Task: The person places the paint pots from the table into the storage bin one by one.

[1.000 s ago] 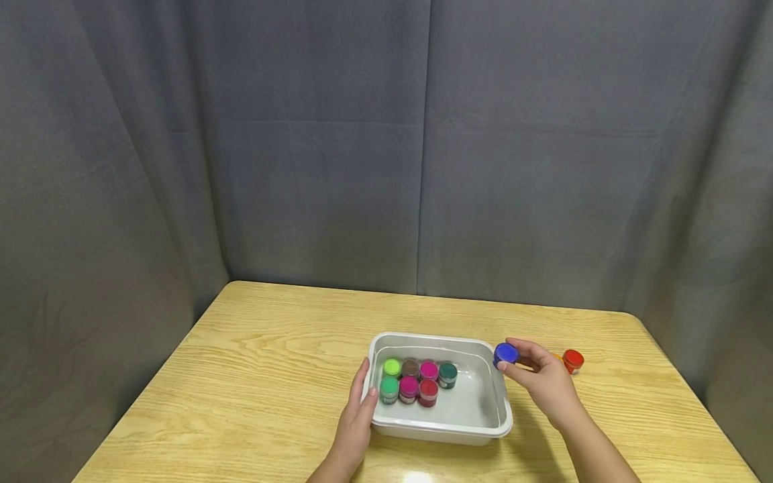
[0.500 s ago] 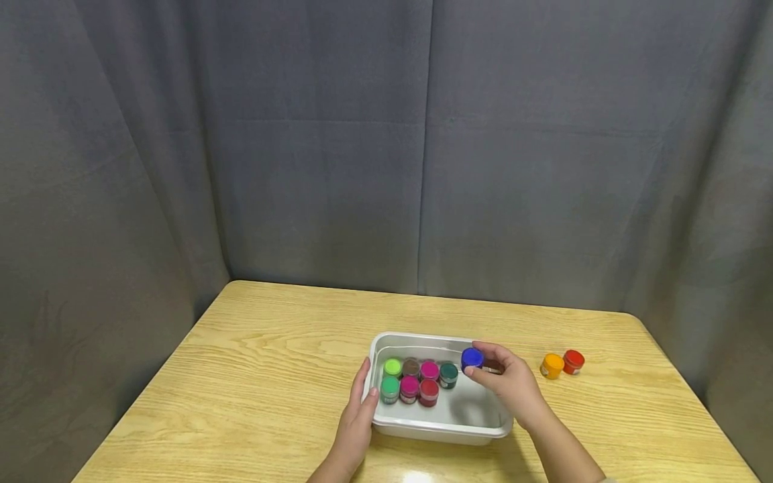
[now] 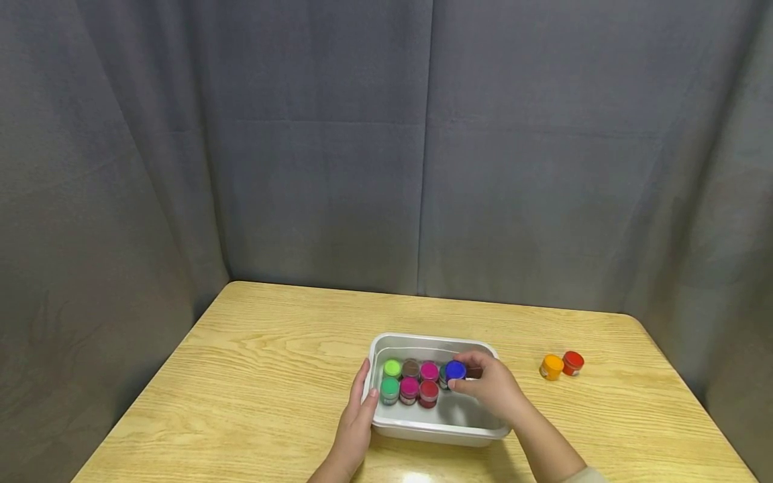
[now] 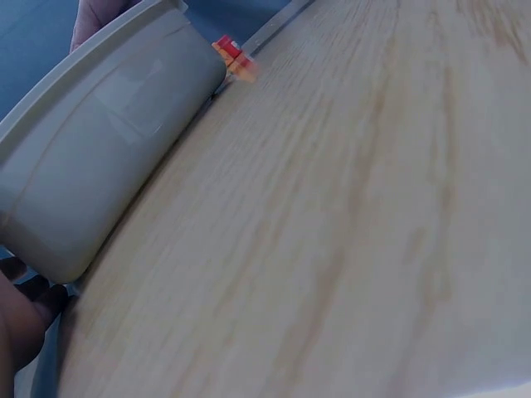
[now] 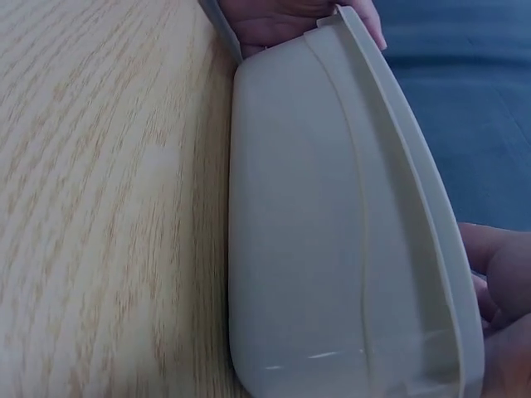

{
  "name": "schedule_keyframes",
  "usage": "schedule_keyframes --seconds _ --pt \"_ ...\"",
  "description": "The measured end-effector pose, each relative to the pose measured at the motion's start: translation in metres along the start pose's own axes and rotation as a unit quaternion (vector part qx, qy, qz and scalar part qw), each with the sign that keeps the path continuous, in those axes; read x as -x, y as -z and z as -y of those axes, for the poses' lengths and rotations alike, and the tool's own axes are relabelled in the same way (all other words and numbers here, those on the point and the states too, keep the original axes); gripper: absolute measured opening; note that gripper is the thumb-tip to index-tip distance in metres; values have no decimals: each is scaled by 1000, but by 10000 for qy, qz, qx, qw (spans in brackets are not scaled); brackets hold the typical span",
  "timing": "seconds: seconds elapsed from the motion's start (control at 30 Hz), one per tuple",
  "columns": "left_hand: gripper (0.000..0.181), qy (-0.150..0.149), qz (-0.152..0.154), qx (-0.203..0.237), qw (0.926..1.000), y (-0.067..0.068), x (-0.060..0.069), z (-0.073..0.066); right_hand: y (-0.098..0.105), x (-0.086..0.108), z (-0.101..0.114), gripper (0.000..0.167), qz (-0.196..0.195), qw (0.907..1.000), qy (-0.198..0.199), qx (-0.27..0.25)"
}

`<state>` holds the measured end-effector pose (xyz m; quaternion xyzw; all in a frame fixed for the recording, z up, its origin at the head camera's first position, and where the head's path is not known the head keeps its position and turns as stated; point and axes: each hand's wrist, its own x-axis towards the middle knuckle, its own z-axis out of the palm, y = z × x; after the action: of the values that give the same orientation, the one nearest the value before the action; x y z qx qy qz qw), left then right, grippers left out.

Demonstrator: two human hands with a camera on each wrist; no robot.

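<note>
My right hand [image 3: 492,386] pinches a small blue paint jar [image 3: 455,370] between thumb and fingers, inside a white plastic tub [image 3: 437,428]. The blue jar partly covers a dark green jar [image 3: 443,378]; whether they touch, I cannot tell. My left hand [image 3: 355,419] grips the tub's left front corner, its thumb at the rim and the fingers along the outer wall. Left of the blue jar stand lime [image 3: 392,367], brown [image 3: 410,368], magenta [image 3: 429,370], green [image 3: 389,387] and dark red [image 3: 429,391] jars, upright in two rows. In both wrist views the tub's wall hides the jars.
An orange jar [image 3: 552,367] and a red jar [image 3: 573,362] stand side by side on the wooden table [image 3: 272,376], right of the tub. Grey curtains [image 3: 326,168] hang behind the table and at both sides.
My right hand has carried the blue jar leftward from over the tub's right rim to beside the dark green jar. The orange jar has come into full view. My left hand stays put.
</note>
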<state>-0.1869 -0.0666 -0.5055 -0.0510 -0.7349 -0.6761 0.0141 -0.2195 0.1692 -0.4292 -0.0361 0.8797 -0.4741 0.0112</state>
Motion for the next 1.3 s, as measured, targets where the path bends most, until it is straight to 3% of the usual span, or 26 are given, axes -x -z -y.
schedule_keyframes --seconds 0.3,0.6,0.87,1.3 --pt "52 -61 -29 -33 10000 0 0 1 -7 -3 1 39 155 9997 -164 -64" --pt "52 -170 -62 -144 9997 1 2 2 -18 -6 -2 35 234 9991 -122 342" --pt "52 -98 -55 -40 9999 0 -1 2 -22 -9 -4 36 281 9949 -399 882" --pt "52 -37 -16 -12 10000 0 0 0 -24 -12 -9 37 330 9905 -532 1228"
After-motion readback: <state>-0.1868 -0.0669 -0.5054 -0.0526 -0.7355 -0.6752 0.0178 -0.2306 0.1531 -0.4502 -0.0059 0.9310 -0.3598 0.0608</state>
